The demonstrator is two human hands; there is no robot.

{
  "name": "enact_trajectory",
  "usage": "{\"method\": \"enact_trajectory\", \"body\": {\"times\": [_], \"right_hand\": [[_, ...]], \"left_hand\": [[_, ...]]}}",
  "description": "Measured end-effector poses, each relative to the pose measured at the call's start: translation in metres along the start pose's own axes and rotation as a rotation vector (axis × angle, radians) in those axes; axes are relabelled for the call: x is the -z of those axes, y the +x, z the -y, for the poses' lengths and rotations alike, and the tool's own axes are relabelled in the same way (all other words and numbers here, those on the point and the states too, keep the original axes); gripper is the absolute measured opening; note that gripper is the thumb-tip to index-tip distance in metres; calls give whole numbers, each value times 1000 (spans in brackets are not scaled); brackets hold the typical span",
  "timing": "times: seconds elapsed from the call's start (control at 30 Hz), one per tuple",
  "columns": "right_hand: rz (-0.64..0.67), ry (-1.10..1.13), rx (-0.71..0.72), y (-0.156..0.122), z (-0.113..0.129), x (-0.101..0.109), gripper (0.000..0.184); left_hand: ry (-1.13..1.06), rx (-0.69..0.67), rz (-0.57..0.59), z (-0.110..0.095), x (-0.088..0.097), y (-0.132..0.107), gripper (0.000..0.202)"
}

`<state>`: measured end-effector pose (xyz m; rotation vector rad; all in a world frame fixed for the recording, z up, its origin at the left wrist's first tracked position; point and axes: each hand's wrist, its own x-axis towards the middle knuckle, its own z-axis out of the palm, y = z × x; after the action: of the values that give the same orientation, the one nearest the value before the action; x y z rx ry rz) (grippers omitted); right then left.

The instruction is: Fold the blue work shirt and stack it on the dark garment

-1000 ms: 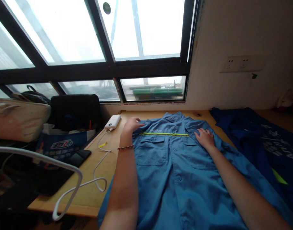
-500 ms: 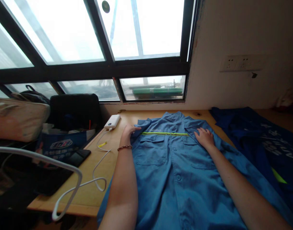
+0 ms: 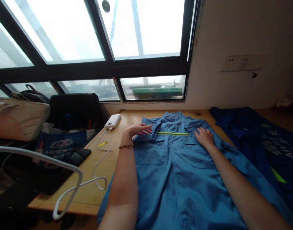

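Note:
A blue button-up work shirt [image 3: 175, 159] lies front up on the wooden table, its collar at the far end and a yellow-green stripe across the chest. My left hand [image 3: 139, 128], with a braided bracelet at the wrist, is at the shirt's left sleeve [image 3: 153, 124], which is folded inward over the chest. Its fingers stretch out over the cloth, and the thumb cannot be made out clearly. On the opposite side of the chest, my right hand [image 3: 205, 137] lies with fingers spread on the folded right sleeve [image 3: 191, 126].
A white power bank [image 3: 112, 121] with a white cable [image 3: 98, 172] sits left on the wooden table [image 3: 88, 195]. A dark blue garment [image 3: 251, 134] lies to the right. Bags [image 3: 19, 118] and a black chair back [image 3: 74, 110] stand at the left, below the window.
My left hand has moved right, folding the left sleeve further inward over part of the stripe, and its fingers have straightened. My right hand has stayed in place.

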<state>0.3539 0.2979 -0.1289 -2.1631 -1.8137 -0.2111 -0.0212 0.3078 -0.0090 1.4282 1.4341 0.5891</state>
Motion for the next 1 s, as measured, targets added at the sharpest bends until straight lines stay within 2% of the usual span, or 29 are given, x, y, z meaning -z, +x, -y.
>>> {"method": "enact_trajectory", "body": {"times": [0.03, 0.07, 0.17, 0.27, 0.37, 0.43, 0.47, 0.57, 0.67, 0.73, 0.83, 0.93, 1.0], "right_hand": [[0, 0, 1, 0, 0, 0, 41], [0, 0, 1, 0, 0, 0, 41], [-4, 0, 4, 0, 0, 1, 40], [-14, -1, 12, 0, 1, 1, 39], [-12, -5, 9, 0, 0, 1, 39], [-5, -7, 9, 0, 0, 2, 39], [-3, -7, 9, 0, 0, 2, 40], [-4, -1, 8, 0, 0, 2, 40], [-3, 4, 8, -1, 1, 3, 41], [-3, 7, 5, -1, 0, 2, 42], [3, 10, -1, -1, 0, 2, 42], [11, 12, -1, -1, 0, 2, 42], [10, 10, -1, -1, 1, 2, 42]], "left_hand": [[-27, 0, 59, -1, -1, 1, 38], [-34, -12, 61, -2, -3, 4, 40], [36, -89, -14, 4, -6, 17, 42], [219, -119, -43, 17, -12, 30, 44], [514, -36, -16, 27, -16, 37, 71], [702, 34, 51, 28, -12, 36, 92], [764, 65, 95, 26, -8, 34, 96], [780, 150, 216, 18, 12, 21, 84], [714, 248, 231, 16, 34, 6, 67], [723, 283, 194, 20, 43, 0, 58], [747, 280, 87, 30, 44, 0, 41], [726, 247, -121, 37, 37, 6, 25], [712, 175, -304, 39, 35, 10, 16]]}}
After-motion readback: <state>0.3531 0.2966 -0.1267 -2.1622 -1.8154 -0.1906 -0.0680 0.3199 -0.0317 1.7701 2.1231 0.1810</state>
